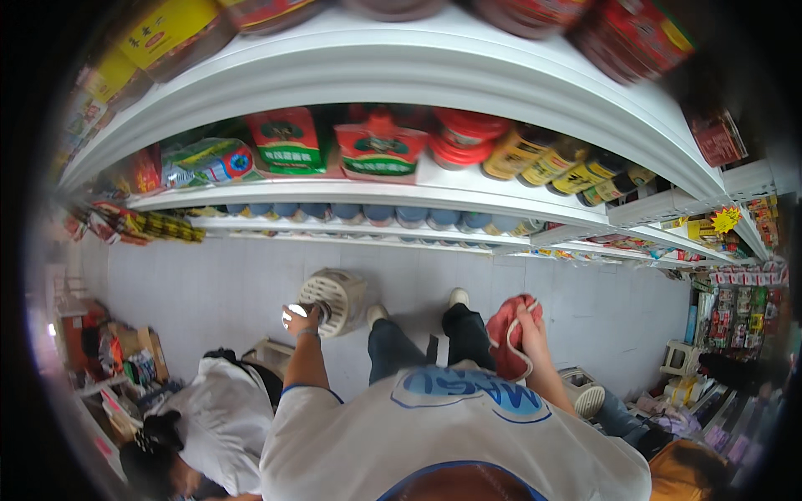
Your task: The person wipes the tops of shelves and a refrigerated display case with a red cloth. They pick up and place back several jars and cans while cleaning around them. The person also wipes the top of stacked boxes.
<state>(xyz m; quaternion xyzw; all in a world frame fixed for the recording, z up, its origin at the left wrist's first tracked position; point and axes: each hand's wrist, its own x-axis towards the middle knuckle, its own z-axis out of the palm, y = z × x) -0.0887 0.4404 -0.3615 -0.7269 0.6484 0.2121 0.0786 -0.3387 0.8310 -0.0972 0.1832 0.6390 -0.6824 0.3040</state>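
My left hand (306,320) grips a dark jar (324,312) with a bright, shiny end, held out at the left above a beige plastic stool (351,300). Whether the jar touches the stool I cannot tell. Bunched in my right hand (531,325) is a red cloth (506,335) with a pale edge, which hangs beside my right leg. In front of me, a white shelf (451,185) carries red-and-green sauce pouches (381,150), red-lidded tubs (467,138) and several bottles with yellow labels (517,152).
Large jars (633,41) stand on the upper shelf (401,59); blue-lidded jars (379,215) line a lower one. A person in a white top (219,419) bends at my left. Another person in orange (686,470) is behind right, near a stool (583,391). Grey floor (413,269) lies between.
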